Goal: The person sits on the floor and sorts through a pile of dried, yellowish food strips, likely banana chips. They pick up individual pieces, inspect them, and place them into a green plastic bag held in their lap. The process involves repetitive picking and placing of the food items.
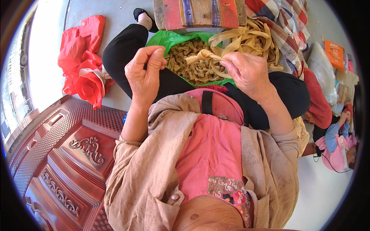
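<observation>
My right hand (245,73) grips the thin end of a twisted, folded strip of dried plant material (205,55), whose knotted, wider end points left. Level with it on the left, my left hand (147,69) is raised with thumb and forefinger pinched together; whether something thin is between them I cannot tell. Below both hands, between the legs, lies a green plastic bag (166,39) full of small folded pieces of the same dried material (185,62). Long tan dried strips (254,40) lie heaped at the bag's right.
A red wooden stool or board (173,14) with straps stands beyond the bag. Checked cloth (289,26) lies right of it, red fabric bags (86,57) on the floor at left. A carved reddish door (86,150) is at lower left. Another person (332,144) sits at far right.
</observation>
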`<state>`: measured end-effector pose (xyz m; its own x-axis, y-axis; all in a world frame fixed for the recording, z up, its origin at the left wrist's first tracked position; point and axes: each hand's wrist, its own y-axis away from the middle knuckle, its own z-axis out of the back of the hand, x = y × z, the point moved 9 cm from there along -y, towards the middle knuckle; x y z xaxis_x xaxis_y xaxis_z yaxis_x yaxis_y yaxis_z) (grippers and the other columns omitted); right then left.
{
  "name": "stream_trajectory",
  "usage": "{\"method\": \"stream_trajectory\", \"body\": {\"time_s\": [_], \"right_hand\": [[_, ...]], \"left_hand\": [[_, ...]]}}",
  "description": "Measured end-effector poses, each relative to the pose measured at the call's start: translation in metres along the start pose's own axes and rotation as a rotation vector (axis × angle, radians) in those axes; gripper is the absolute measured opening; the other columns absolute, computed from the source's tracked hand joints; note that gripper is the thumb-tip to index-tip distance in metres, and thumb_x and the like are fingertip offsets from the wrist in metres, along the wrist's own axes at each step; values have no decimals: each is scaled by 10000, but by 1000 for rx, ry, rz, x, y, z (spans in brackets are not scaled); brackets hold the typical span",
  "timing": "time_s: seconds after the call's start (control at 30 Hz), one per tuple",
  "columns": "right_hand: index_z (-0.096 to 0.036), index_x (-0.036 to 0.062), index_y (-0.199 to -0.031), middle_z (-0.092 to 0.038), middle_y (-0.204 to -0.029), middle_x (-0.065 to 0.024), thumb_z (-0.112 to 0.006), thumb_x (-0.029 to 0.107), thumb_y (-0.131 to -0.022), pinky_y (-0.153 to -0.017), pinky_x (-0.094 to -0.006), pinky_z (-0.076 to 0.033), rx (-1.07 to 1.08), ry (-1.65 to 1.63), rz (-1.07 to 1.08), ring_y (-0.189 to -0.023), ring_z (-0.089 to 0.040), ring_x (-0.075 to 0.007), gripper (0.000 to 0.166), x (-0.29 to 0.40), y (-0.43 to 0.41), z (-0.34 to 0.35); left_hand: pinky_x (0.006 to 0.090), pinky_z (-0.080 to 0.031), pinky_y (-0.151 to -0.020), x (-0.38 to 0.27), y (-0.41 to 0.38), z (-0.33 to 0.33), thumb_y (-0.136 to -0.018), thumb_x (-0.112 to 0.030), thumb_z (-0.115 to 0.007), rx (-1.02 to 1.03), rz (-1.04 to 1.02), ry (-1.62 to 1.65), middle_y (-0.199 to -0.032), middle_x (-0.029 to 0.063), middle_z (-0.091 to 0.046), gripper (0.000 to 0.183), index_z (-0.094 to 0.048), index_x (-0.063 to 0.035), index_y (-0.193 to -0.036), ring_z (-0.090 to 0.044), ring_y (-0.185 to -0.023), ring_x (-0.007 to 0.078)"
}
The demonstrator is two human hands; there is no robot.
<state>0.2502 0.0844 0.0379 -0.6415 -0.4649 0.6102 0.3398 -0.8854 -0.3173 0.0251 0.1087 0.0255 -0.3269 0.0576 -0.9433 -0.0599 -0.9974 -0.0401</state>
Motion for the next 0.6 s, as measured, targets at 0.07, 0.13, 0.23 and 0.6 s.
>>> {"method": "stream_trajectory", "body": {"time_s": [0.07,0.13,0.23,0.6], "right_hand": [[-606,97,-850,-630,-697,-74,-750,108,-809,-517,-359,-472,-74,31,34,-603,-626,-264,150,5,-3,3],[-608,86,-878,-626,-691,-70,-758,106,-798,-517,-364,-471,-150,-60,76,-605,-626,-262,171,12,-5,3],[-621,68,-912,-631,-697,-82,-759,109,-796,-531,-367,-478,-139,-126,82,-620,-638,-268,185,18,-3,-7],[-655,35,-902,-656,-717,-147,-709,113,-862,-530,-385,-495,127,-444,-89,-633,-652,-325,102,22,3,-25]], "left_hand": [[201,-479,-570,-9,8,-21,-981,-65,-592,94,57,20,-760,23,-641,159,-659,37,-1082,-579,-643,58],[207,-501,-602,-4,12,-43,-969,-55,-605,176,100,23,-780,31,-650,221,-619,41,-1168,-600,-672,63],[248,-521,-618,7,9,-56,-896,-49,-693,115,76,93,-798,70,-678,262,-624,17,-1139,-622,-666,88],[316,-545,-651,-28,10,-38,-707,75,-625,-87,-354,-207,-821,115,-674,291,-629,-7,-986,-673,-697,244]]}}
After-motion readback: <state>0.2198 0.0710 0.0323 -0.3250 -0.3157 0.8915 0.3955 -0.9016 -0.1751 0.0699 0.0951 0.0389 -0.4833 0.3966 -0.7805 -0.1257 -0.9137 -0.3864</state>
